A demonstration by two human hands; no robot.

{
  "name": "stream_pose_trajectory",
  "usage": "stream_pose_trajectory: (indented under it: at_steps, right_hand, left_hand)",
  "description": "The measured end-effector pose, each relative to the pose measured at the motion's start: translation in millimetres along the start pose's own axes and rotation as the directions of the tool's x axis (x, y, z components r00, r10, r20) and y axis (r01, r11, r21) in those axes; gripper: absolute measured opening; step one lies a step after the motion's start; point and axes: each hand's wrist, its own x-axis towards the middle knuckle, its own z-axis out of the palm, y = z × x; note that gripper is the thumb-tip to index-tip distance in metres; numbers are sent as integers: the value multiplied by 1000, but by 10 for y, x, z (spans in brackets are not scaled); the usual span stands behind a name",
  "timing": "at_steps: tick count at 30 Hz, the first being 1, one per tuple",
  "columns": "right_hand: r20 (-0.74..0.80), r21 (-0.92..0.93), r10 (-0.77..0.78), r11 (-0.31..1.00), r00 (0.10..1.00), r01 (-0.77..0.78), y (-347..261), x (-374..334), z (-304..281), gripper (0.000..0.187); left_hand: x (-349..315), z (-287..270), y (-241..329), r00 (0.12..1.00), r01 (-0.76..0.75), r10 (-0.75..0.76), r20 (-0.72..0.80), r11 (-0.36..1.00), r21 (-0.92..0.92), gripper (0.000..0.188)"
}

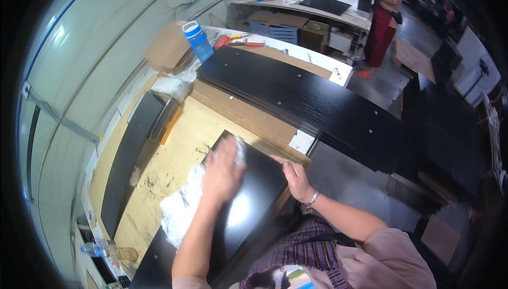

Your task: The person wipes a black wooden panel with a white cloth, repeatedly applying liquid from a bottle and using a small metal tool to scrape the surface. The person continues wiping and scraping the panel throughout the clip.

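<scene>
- Left hand [224, 171]: blurred, fingers nearly flat over a white cloth [241, 151]; grip unclear.
- Right hand [298, 180]: partly curled, thumb and fingers holding the black panel [260, 175] by its right edge.
- The panel lies near the person, over the yellow worktop [185, 138]; crumpled cloth [179, 209] left.
- Far: black boards [312, 96].
- Risk: trapped grit might scratch the panel; a loosened right hand might let it slide.
</scene>
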Motion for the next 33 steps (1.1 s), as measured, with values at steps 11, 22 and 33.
stream_pose_trajectory:
  at_steps: [11, 22, 33]
  right_hand:
    - [133, 88, -97, 992, 986, 86, 123, 8, -95, 50]
    - [82, 112, -151, 983, 985, 142, 149, 48, -15, 47]
    - [53, -18, -191, 981, 980, 192, 156, 77, -66, 51]
  left_hand:
    - [340, 4, 97, 984, 141, -151, -96, 985, -105, 45]
    - [201, -30, 103, 969, 209, -212, -130, 977, -35, 46]
    - [-2098, -239, -875, 656, 697, -701, -280, 705, -130, 45]
